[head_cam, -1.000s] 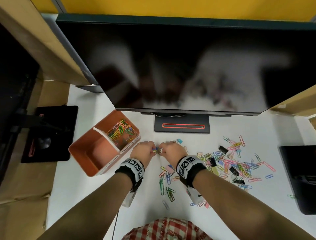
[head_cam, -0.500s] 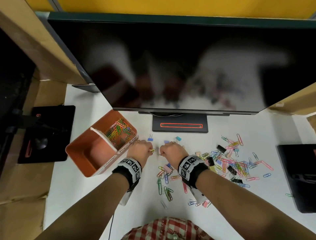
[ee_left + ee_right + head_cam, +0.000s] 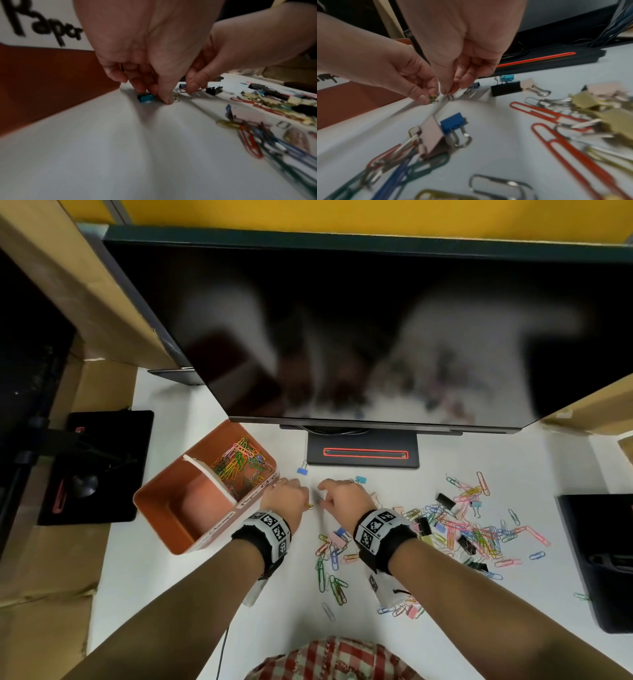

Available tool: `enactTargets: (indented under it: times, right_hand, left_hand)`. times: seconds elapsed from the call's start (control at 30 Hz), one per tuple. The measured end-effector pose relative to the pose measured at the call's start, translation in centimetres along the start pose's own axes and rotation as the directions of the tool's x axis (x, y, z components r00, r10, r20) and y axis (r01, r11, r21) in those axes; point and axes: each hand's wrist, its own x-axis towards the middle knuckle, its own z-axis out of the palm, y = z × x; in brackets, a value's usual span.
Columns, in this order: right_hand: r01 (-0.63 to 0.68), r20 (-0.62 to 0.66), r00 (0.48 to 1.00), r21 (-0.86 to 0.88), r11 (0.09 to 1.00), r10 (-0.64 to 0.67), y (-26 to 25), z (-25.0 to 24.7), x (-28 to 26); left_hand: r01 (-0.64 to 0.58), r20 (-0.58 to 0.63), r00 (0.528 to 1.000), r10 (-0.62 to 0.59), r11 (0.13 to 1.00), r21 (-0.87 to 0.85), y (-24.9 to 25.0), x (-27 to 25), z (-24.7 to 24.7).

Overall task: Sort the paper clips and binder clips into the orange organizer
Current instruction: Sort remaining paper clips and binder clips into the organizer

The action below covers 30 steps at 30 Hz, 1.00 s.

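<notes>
The orange organizer stands left of my hands; its far compartment holds several coloured paper clips, the near one shows only its orange floor. My left hand is beside the organizer's labelled wall and pinches a small yellow paper clip just above the table. My right hand, a short gap away, pinches another small paper clip. A blue binder clip and a teal binder clip lie just beyond the hands. A mixed pile of clips spreads to the right.
A large dark monitor overhangs the table, with its stand base just beyond the hands. Black devices sit at the left and right edges. More paper clips lie between my forearms.
My hands were pressed together over one spot; they have since drawn apart, each holding a small clip. Both have shifted slightly towards the organizer.
</notes>
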Motion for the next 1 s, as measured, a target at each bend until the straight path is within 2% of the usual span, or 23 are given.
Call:
enactTargets:
  times: [0.2,0.43,0.53,0.6,0.67,0.73,0.87,1.0]
  right_hand:
    - [-0.074,0.057,0.995,-0.139,0.987,0.082,-0.2,1.1,1.7]
    - [0.004,0.096,0.995,-0.182,0.983,0.014,0.1,1.6,0.6]
    - [0.026,0.108,0.994,-0.014,1.0,-0.024,0.7,0.5,-1.0]
    - [0.047,0.062,0.997,0.061,0.997,-0.051,1.6,-0.4,-2.4]
    - [0.076,0.026,0.997,0.089,0.993,-0.079,2.7,-1.2,-4.4]
    - [0.093,0.033,0.995,0.079,0.993,-0.096,3.7,-1.5,-6.6]
    - [0.138,0.101,0.986,-0.015,0.99,-0.136,4.5,-0.7,-9.6]
    - [0.072,0.154,0.986,-0.055,0.996,-0.063,3.7,1.9,-10.4]
  left_hand:
    - [-0.095,0.018,0.995,0.093,0.98,0.176,-0.1,-2.0,0.1]
    - [-0.172,0.06,0.985,0.163,0.966,0.193,0.7,-2.9,0.7]
    - [-0.166,0.04,0.986,0.164,0.985,0.046,0.3,-2.7,1.0]
    - [-0.162,-0.006,0.987,0.163,0.972,-0.172,0.2,-3.2,1.1]
    - [-0.145,-0.023,0.989,0.148,0.906,-0.399,0.5,-4.4,1.3]
    - [-0.106,0.019,0.99,0.138,0.831,-0.546,1.0,-5.6,1.6]
    - [-0.013,0.131,0.985,0.109,0.816,-0.578,2.6,-6.7,3.2]
    - [0.033,0.127,0.991,0.04,0.851,-0.525,3.9,-7.1,4.6]
